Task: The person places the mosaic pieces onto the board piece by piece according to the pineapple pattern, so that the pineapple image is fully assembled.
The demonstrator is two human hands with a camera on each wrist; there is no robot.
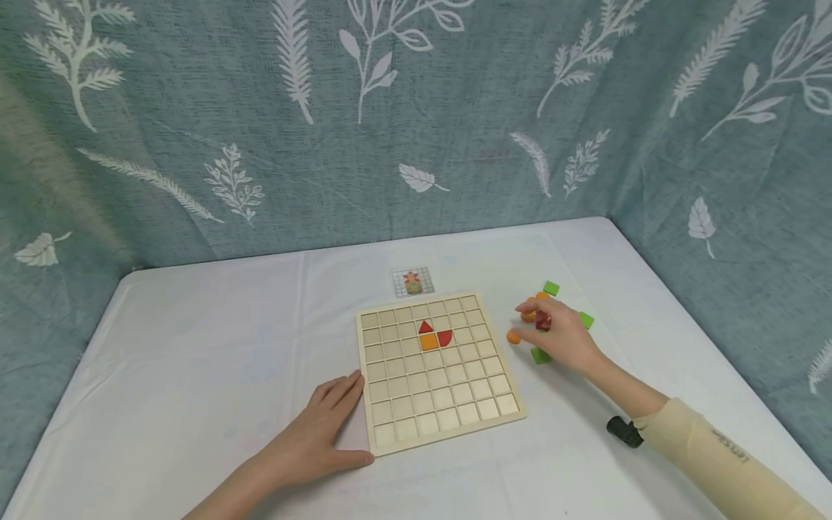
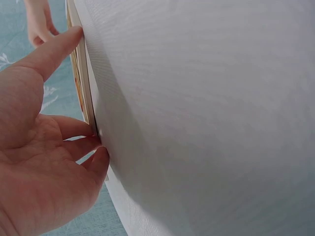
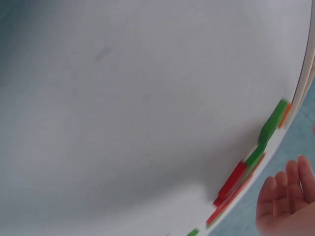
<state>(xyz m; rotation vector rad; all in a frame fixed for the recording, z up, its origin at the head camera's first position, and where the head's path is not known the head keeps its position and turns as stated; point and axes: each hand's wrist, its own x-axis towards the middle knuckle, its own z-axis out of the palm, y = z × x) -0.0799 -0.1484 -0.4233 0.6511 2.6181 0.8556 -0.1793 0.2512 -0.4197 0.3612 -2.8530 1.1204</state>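
Working over the white table [image 1: 214, 339], grid board [image 1: 437, 378] beside my left hand [image 1: 312, 437], loose pieces [image 1: 543, 321] under my right hand [image 1: 564, 336].
My left fingers lie straight against the board's left side, thumb at its near corner; my right thumb and forefinger stand apart over the pieces right of the board, pinching nothing that I can see. Too hard a left-hand push could, I judge, slide the board and jog the orange square [image 1: 429, 341], red quarter-round [image 1: 445, 338] and red triangle [image 1: 425, 327]; a careless right fingertip could scatter the pile or flick the orange disc [image 1: 513, 336] away. Beyond the board, the picture card [image 1: 412, 282] is too small to read closely. My right hand covers part of the pile, so I can't count it, nor tell whether my thumb touches that disc.
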